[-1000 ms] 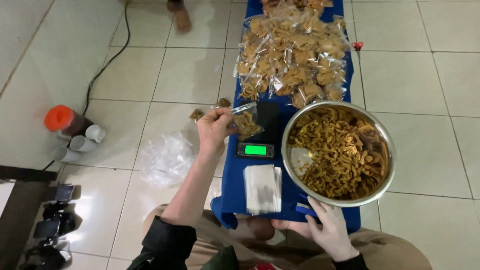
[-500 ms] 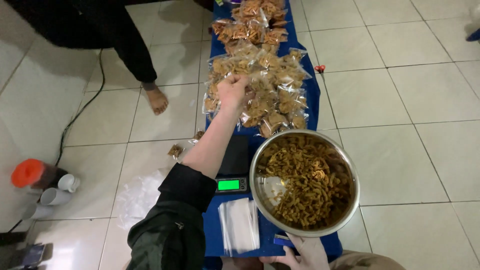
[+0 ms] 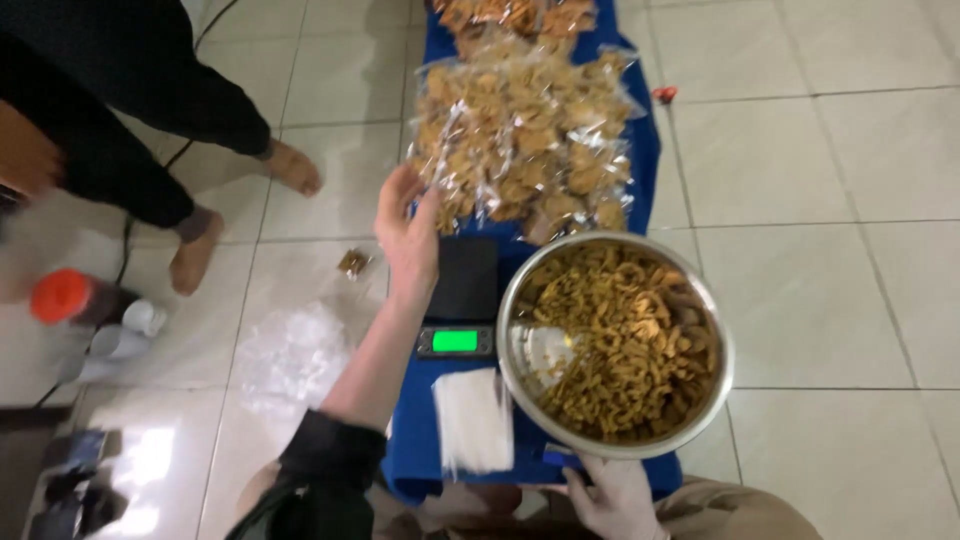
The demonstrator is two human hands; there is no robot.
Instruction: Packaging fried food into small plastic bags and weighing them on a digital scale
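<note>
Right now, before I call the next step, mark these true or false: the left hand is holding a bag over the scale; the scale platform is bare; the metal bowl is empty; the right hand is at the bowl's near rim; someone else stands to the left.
1. The left hand holds a bag over the scale. False: it is open and holds nothing, beside the pile of filled bags.
2. The scale platform is bare. True.
3. The metal bowl is empty. False: it is full of fried snacks.
4. The right hand is at the bowl's near rim. True.
5. Another person stands barefoot to the left. True.
</note>
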